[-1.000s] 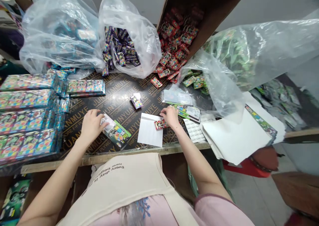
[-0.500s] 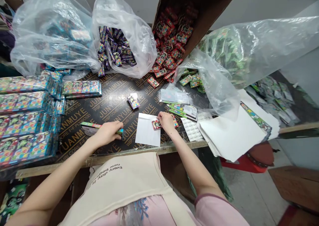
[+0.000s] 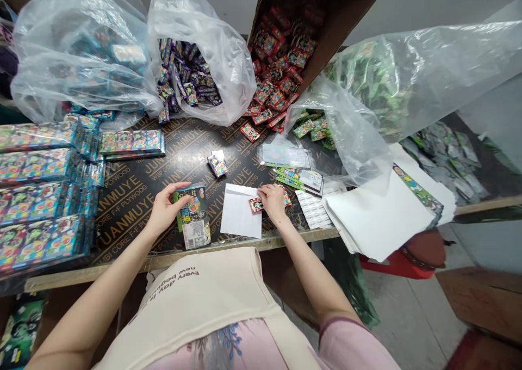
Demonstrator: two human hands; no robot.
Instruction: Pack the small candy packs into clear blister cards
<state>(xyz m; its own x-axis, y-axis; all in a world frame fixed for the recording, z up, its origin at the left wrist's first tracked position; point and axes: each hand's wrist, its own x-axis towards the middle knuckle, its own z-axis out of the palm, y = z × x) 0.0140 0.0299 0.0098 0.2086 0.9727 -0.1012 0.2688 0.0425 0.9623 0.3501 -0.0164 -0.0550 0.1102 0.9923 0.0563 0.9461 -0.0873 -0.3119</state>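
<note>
My left hand (image 3: 165, 209) grips a long green printed bag (image 3: 193, 217) by its upper end, holding it upright near the table's front edge. My right hand (image 3: 272, 201) pinches a small red card packet (image 3: 256, 204) that rests on the right edge of a white paper sheet (image 3: 240, 216). A purple card packet (image 3: 217, 164) lies alone on the dark plywood table (image 3: 134, 187) beyond both hands.
Clear plastic bags of blue packets (image 3: 77, 49), purple packets (image 3: 191, 71) and green packets (image 3: 379, 87) line the back, beside a tipped cardboard box of red packets (image 3: 281, 49). Filled strips (image 3: 41, 196) are stacked left. White sheets (image 3: 379, 223) and flat green bags (image 3: 299, 178) lie right.
My left hand lifted the green bag off the table, turned it and now holds it upright nearer the white sheet. My right hand stayed on the red packet.
</note>
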